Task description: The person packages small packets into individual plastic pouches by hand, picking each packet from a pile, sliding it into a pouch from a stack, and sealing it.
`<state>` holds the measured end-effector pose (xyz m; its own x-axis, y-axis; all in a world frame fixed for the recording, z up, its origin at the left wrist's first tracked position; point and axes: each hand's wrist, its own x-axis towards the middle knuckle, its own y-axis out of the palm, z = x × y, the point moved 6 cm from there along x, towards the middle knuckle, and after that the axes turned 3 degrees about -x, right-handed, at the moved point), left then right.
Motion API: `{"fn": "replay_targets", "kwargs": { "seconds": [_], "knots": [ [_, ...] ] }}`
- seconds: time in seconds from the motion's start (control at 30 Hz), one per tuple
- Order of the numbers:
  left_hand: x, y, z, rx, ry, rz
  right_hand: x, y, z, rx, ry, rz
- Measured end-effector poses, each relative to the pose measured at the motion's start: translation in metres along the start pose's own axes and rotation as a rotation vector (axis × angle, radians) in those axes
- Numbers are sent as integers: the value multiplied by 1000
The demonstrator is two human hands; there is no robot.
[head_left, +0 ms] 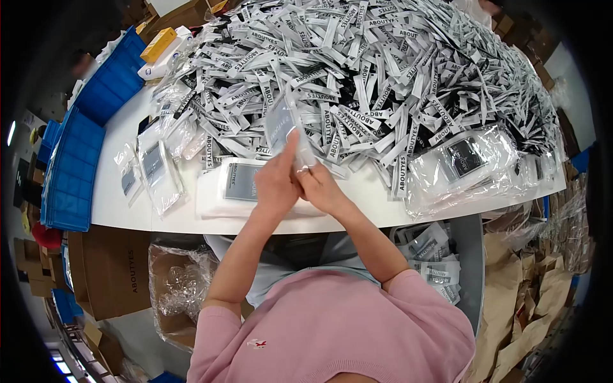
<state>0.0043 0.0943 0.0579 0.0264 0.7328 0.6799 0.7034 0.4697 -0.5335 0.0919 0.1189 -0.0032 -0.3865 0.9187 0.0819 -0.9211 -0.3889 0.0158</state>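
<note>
Both hands meet above the front of the white table, around a clear plastic pouch with a grey printed panel (278, 127). My left hand (278, 180) is closed on the pouch, its thumb lying up along the front. At the pouch's lower right edge, my right hand (321, 189) is closed with its fingertips pressed against the plastic. Below them lies a stack of white pouches with a grey label (241, 181), partly covered by my left hand and forearm. Just beyond the hands rises a big heap of black-and-white printed strips (377, 83).
Clear bags with a black label (463, 159) lie on the table's right. Small pouches (155, 167) lie at left, beside blue bins (71, 169). Below the edge are a grey tub with pouches (469, 268) and a plastic-lined carton (185, 287). A yellow box (158, 45) sits far left.
</note>
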Motion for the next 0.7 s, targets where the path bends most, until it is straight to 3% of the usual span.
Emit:
{"fn": "replay_targets", "kwargs": {
  "seconds": [0.03,0.07,0.13,0.17,0.2,0.27,0.37,0.4,0.43,0.47,0.5,0.57,0.63,0.7],
  "knots": [
    [1,-1,18,-128,-157,1,-7,2,17,-240,-225,-108],
    [0,-3,20,-133,-152,3,-7,2,14,-242,-226,-115],
    [-1,-2,6,-4,-39,186,-11,-3,28,-449,-437,-288],
    [-10,6,-12,26,182,216,-15,-13,17,-183,-200,-271],
    [-11,6,-15,29,178,216,-15,-18,11,-181,-198,-267],
    [-6,4,-14,88,38,249,-7,-17,-18,-19,11,-91],
    [-5,5,-21,40,88,306,-12,-17,2,213,63,-59],
    [-7,6,-24,16,107,334,-11,-26,4,-8,148,-46],
    [-15,17,-30,149,153,423,-11,-23,2,-7,153,-39],
    [-14,14,-31,153,148,420,-8,-26,7,-47,1,-142],
    [-10,14,-29,95,36,518,-8,-30,11,-86,-152,-247],
    [5,6,-31,-159,-291,835,-8,-35,5,-95,-132,-210],
    [31,-19,-34,-76,123,474,-8,-30,11,-40,-57,-79],
    [53,-25,-34,91,339,472,-6,-32,10,-96,-176,-103]
  ]
}}
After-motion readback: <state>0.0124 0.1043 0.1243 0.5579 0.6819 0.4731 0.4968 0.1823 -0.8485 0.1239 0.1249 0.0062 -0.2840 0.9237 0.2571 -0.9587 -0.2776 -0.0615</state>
